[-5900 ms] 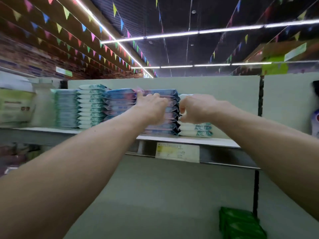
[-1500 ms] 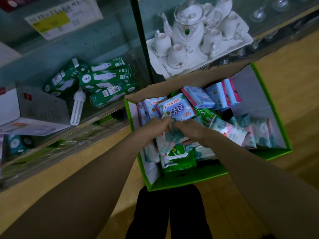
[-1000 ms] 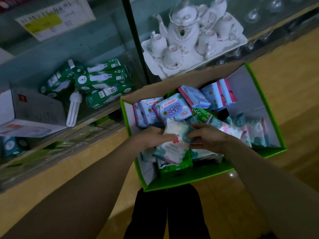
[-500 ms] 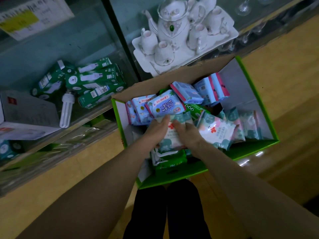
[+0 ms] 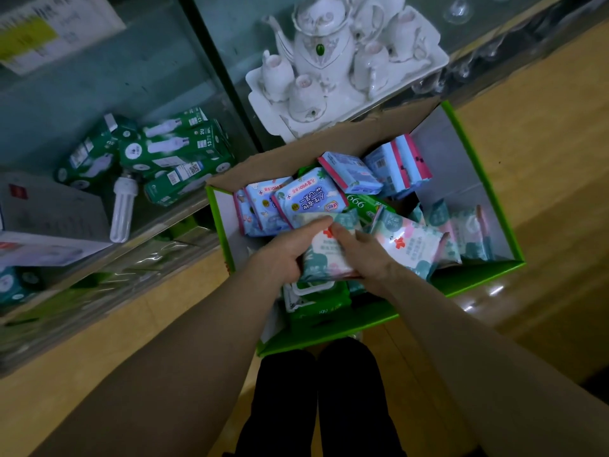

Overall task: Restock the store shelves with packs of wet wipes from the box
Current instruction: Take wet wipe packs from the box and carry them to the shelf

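A white-and-teal pack of wet wipes (image 5: 324,258) marked with a red cross is being gripped from both sides inside the green box (image 5: 478,277), just above the other packs. The left hand (image 5: 283,255) is being wrapped round the pack's left edge, with the thumb laid across the top. The right hand (image 5: 365,255) is being curled round the right edge, its forefinger reaching to the red cross. The open box is being kept on the wooden floor (image 5: 543,143), right in front of the person's dark trouser legs (image 5: 316,400). A matching red-cross pack (image 5: 412,249) is being leaned just beside the right hand. Blue packs (image 5: 306,199) are being stood along the far side, and a green pack (image 5: 316,300) is being partly hidden under the held one. Behind the box, a white tea set (image 5: 329,57) is being displayed on the shelf (image 5: 155,94). To its left, green lamp cartons (image 5: 171,153) and a bare bulb (image 5: 123,206) are being kept.
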Available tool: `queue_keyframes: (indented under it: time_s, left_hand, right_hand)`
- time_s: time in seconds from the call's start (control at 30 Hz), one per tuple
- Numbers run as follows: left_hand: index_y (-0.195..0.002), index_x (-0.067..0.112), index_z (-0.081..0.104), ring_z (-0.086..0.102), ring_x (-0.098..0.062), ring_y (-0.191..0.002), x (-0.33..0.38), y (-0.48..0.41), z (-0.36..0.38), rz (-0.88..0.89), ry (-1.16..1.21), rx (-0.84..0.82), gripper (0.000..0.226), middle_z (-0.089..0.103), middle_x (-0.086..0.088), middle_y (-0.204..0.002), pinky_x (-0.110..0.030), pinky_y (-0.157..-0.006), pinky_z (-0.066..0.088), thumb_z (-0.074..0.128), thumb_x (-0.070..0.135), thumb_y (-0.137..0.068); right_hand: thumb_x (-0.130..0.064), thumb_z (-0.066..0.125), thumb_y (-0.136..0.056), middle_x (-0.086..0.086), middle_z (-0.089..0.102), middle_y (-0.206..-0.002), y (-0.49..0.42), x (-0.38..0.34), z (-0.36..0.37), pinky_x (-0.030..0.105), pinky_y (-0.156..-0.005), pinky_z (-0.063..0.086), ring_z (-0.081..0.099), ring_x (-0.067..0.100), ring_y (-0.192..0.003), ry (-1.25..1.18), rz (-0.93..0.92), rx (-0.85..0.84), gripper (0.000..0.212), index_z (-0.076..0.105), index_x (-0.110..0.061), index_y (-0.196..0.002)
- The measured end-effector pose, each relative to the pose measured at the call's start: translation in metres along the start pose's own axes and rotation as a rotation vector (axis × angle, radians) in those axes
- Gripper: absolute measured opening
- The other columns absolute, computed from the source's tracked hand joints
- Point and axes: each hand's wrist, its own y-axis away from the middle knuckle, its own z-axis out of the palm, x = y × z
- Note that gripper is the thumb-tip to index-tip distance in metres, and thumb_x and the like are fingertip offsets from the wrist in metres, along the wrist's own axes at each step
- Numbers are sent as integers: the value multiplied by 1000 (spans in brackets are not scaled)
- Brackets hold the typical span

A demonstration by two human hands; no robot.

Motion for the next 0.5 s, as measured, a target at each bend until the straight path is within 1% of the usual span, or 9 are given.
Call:
queue_keyframes:
  time_s: [0.03, 0.1, 0.17, 0.2, 0.23, 0.3, 0.37, 0.43, 0.5]
  left_hand:
    - [-97, 12, 66, 69, -23, -65, 1, 1, 4, -11, 20, -3, 25, 73, -10, -78, -30, -56, 57, 66, 35, -88]
    - [-110, 9, 66, 68, -27, -73, 5, 2, 10, -3, 101, 40, 35, 72, -14, -91, -36, -59, 56, 66, 37, -89]
    - [-122, 6, 61, 67, -33, -88, 10, 1, 16, 14, 228, 85, 45, 68, -20, -111, -45, -67, 54, 63, 38, -91]
    - [-123, 4, 60, 65, -35, -97, 13, 0, 19, 24, 280, 92, 46, 65, -21, -117, -48, -72, 52, 60, 38, -93]
    - [-121, 3, 61, 63, -36, -103, 15, 1, 21, 28, 302, 104, 43, 64, -21, -118, -49, -75, 50, 58, 37, -94]
    - [-108, 3, 63, 63, -34, -101, 19, 4, 20, 25, 296, 93, 32, 66, -20, -111, -48, -79, 49, 57, 32, -96]
    - [-102, 6, 62, 65, -29, -89, 23, 7, 14, 21, 214, 94, 23, 66, -15, -103, -45, -76, 52, 62, 27, -92]
    - [-108, 12, 61, 65, -23, -80, 28, 12, 6, 26, 89, 123, 26, 66, -10, -105, -40, -64, 52, 70, 24, -87]
    - [-111, 14, 60, 64, -22, -78, 32, 19, 6, 28, -20, 106, 29, 65, -10, -108, -37, -60, 51, 71, 24, -86]
  right_hand:
    - [-41, 58, -93, 9, 71, -93, 2, -5, -2, 40, -80, 57, 69, 25, -83, -15, 12, -10, 36, 60, -7, -103]
    - [-39, 63, -90, 11, 71, -97, 3, -13, -5, 40, -75, 59, 69, 26, -83, -51, 35, -4, 35, 61, -7, -105]
    - [-35, 67, -88, 11, 70, -96, 6, -18, -7, 35, -65, 60, 69, 24, -79, -85, 58, 4, 33, 60, -8, -106]
    - [-32, 68, -88, 10, 69, -94, 7, -20, -7, 32, -60, 60, 68, 22, -74, -114, 68, 6, 30, 59, -8, -105]
    - [-29, 68, -88, 9, 68, -91, 9, -21, -8, 30, -55, 59, 67, 20, -70, -139, 75, 8, 29, 59, -8, -105]
    - [-26, 68, -88, 8, 68, -87, 10, -24, -13, 26, -48, 56, 66, 17, -63, -145, 80, 7, 32, 59, -6, -110]
    - [-28, 69, -87, 8, 68, -89, 10, -31, -22, 25, -49, 55, 66, 18, -64, -101, 67, 6, 39, 58, -6, -118]
    - [-30, 71, -85, 10, 69, -97, 9, -38, -33, 32, -59, 58, 66, 23, -73, -72, 51, 49, 47, 57, -7, -122]
    - [-32, 71, -85, 14, 68, -107, 11, -45, -43, 38, -69, 58, 66, 27, -84, -57, 46, 96, 48, 56, -6, -122]
